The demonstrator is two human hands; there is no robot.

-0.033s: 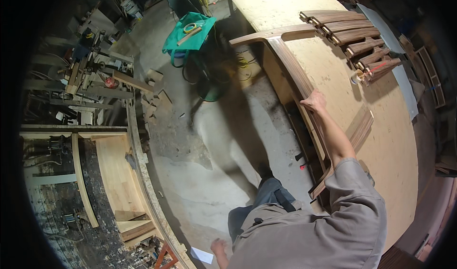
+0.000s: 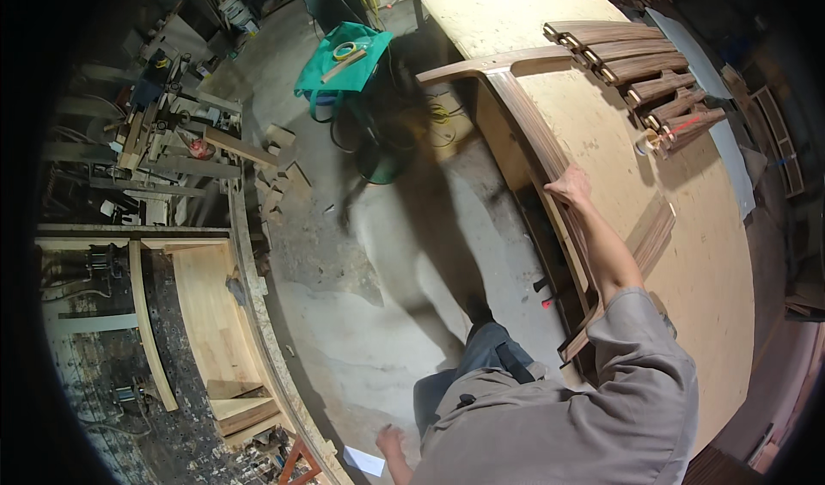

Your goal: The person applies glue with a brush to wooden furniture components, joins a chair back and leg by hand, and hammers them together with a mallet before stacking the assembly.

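Note:
My right arm reaches forward to a dark-grained wooden frame [image 2: 526, 120] with curved corners, along the left edge of the plywood-topped table. My right hand [image 2: 570, 184] is wrapped over the frame's long rail, thumb on the near-left side and fingers on top. Low in the picture, my left hand [image 2: 391, 442] hangs beside my hip, its fingers loosely apart with nothing seen in them. A white sheet [image 2: 364, 461] lies just left of it. A short piece of dark wood [image 2: 653, 236] rests on the table, right of my right forearm.
Several dark wooden parts [image 2: 640, 51] lie in a row on the plywood top [image 2: 713, 313], a small cup [image 2: 644, 144] beside them. A green bag [image 2: 344, 68] with a tape roll stands ahead. At left is a workbench [image 2: 284, 382] with pale boards. Wood offcuts [image 2: 288, 171] lie on the floor.
My left hand has shifted slightly up and to the left. The right hand keeps its hold on the frame.

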